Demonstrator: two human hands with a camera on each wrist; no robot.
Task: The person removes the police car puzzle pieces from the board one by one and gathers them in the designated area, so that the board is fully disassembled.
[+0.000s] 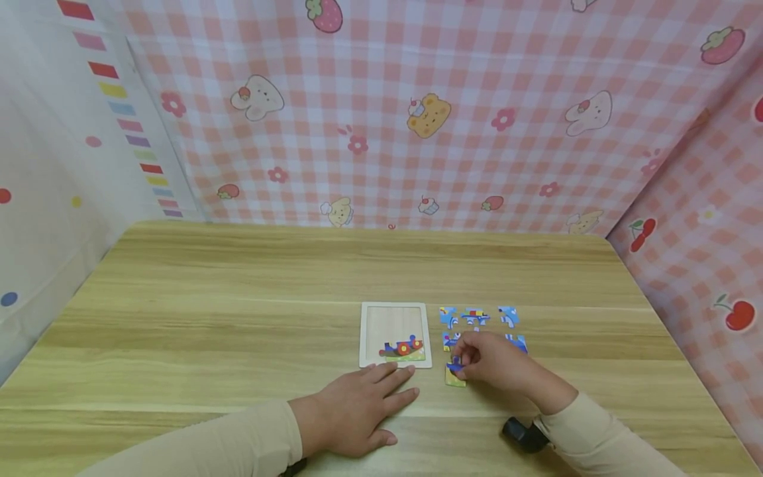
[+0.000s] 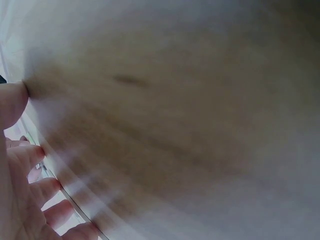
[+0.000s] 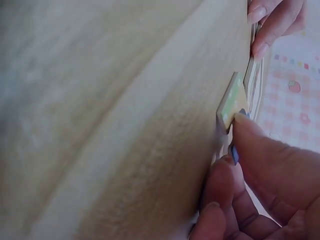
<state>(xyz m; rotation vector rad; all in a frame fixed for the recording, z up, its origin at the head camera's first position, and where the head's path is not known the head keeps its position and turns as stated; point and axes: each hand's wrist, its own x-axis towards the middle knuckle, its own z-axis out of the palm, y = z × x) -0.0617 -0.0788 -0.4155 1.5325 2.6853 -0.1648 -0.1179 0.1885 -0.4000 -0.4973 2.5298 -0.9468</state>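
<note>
In the head view a puzzle tray (image 1: 365,331) with a pale rim lies mid-table, with joined pieces (image 1: 404,350) showing red wheels and a green strip along its lower right inside. My left hand (image 1: 357,407) rests with straight, spread fingers at the tray's near edge. To the right of the tray, my right hand (image 1: 491,361) pinches a puzzle piece (image 1: 456,377), yellow-green with blue. The right wrist view shows this piece (image 3: 231,102) tilted between thumb and finger, close to the tabletop. The left wrist view shows fingertips (image 2: 47,187) against the table.
Several loose blue puzzle pieces (image 1: 475,316) lie in rows right of the tray, some partly hidden by my right hand. A black device (image 1: 524,435) is by the right wrist. The wooden table (image 1: 238,285) ends at a checked pink curtain (image 1: 381,165).
</note>
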